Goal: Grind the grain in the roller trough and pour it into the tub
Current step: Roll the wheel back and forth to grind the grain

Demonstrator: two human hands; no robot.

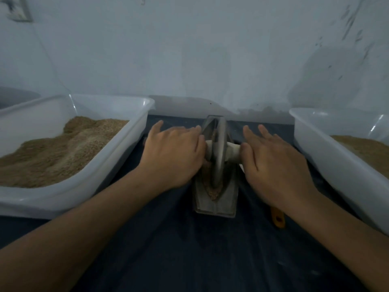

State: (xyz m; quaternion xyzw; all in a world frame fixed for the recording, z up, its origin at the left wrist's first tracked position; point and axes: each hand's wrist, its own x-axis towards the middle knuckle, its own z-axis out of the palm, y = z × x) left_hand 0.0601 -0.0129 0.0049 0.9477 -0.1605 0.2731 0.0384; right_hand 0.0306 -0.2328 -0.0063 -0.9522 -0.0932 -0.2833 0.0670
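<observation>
Roller (219, 148) axle ends lie under both hands' straight fingers (251, 137).

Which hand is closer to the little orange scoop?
Right. The right hand is just above the scoop, on the roller handle; the left hand is across the trough.

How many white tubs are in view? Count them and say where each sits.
2. One tub sits left of the roller trough, one tub right of it, partly cut off. Others may lie outside the frame.

Perhaps a small grain workshop: scuffed wall (189, 49), grain-filled plastic tubs (134, 131), dark sheet (189, 249).
</observation>
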